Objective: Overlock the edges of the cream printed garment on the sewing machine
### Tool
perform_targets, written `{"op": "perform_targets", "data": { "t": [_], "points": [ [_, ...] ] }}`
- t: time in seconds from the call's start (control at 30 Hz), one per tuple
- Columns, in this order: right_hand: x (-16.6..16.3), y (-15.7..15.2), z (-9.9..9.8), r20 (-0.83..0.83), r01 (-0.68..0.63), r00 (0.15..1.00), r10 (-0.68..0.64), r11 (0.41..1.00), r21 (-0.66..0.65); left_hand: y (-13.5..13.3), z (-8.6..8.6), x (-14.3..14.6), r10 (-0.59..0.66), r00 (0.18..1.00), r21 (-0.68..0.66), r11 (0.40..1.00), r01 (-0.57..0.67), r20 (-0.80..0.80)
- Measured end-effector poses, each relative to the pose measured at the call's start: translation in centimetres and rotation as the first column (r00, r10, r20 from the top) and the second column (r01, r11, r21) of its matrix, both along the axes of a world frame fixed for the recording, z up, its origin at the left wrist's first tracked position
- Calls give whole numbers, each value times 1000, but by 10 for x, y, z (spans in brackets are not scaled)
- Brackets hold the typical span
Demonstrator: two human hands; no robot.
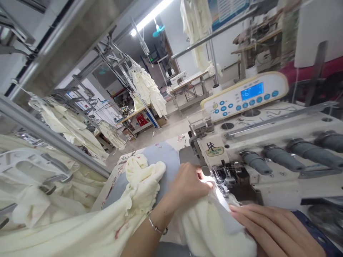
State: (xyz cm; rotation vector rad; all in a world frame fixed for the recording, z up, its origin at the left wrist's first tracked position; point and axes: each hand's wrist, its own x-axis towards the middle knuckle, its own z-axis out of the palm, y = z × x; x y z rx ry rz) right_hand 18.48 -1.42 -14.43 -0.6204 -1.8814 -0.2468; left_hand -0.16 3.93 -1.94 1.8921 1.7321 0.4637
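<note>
Kinda sketchy spot: the left hand point(187, 184) was curled down gripping the cream fleece point(211, 225), the right hand point(273, 228) lay flat and open on it, right by the presser foot point(222, 175) of the overlocker point(268, 142), so one sudden tug could've bunched the fabric or pulled the left hand in.

Cream fleece point(211, 228) under your fingers point(268, 225), red flecks point(117, 232) on it well left of them. Grey-blue mat point(160, 160) just beyond fingertips. Farther on, blue-lit display point(252, 91), blue buttons point(245, 102).
</note>
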Motion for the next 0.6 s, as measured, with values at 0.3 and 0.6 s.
{"op": "perform_targets", "data": {
  "t": [0.3,0.6],
  "points": [
    [-6,-2,4,-41,56,997,-59,996,-69,12,-5,8,32,999,124,992,-32,-2],
    [9,3,-4,117,-82,990,81,997,-4,-47,-22,-22,-303,946,603,735,311,-118]
  ]
}}
